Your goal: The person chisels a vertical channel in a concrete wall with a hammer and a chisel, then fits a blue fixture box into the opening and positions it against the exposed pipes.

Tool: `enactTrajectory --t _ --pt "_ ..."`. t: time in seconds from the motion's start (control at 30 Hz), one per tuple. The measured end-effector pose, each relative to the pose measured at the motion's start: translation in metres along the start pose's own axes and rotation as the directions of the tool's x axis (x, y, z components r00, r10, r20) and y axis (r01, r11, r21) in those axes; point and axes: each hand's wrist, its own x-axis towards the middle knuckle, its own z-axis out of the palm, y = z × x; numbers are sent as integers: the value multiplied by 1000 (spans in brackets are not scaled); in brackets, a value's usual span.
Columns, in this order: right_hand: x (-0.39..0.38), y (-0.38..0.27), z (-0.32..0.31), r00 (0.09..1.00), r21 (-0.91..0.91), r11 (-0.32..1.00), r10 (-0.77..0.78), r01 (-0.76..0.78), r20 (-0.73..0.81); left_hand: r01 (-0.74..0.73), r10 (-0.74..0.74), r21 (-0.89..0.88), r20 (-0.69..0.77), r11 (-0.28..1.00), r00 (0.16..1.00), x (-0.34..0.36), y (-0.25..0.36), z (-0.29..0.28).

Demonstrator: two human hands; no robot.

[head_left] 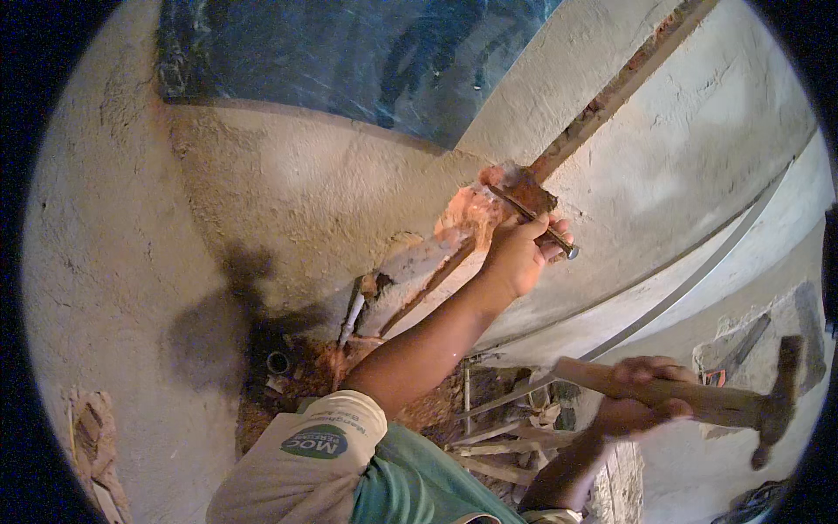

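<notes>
My left hand [518, 255] is closed around a metal chisel [522, 206]. The chisel's tip rests at a broken-out hollow [534, 190] of reddish masonry in the plastered wall, and its struck end sticks out past my fingers at the lower right. Away to the right, my right hand [642, 403] grips the wooden handle of a hammer [738, 407]. The hammer's dark head is held well apart from the chisel. My right hand looks slightly blurred.
A chased groove [611, 100] runs from the hollow to the upper right. Above is a dark blue marbled panel [332, 65]. Below left stand a thin grey pipe [351, 316] and a round pipe end [278, 362] among rubble. Wooden strips [502, 450] lie lower down.
</notes>
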Motion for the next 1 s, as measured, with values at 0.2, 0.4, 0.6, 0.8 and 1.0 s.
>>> enactTrajectory --t 0.2,0.4,0.6,0.8,1.0 --pt "-55 53 -18 842 -605 668 539 -433 -6 11 -8 -66 48 998 999 22 -3 0" --pt "6 16 17 997 -371 928 -6 -21 -71 -9 6 -56 -41 998 999 14 -1 -1" --pt "-45 61 3 744 -605 641 658 -472 118 -25 24 -36 -27 999 999 19 2 1" --pt "-75 59 -45 836 -657 661 542 -363 83 90 -100 111 84 990 991 -17 -5 -24" --pt "-51 26 -39 953 -661 715 302 -228 -2 71 -77 133 40 989 996 -14 -15 -11"
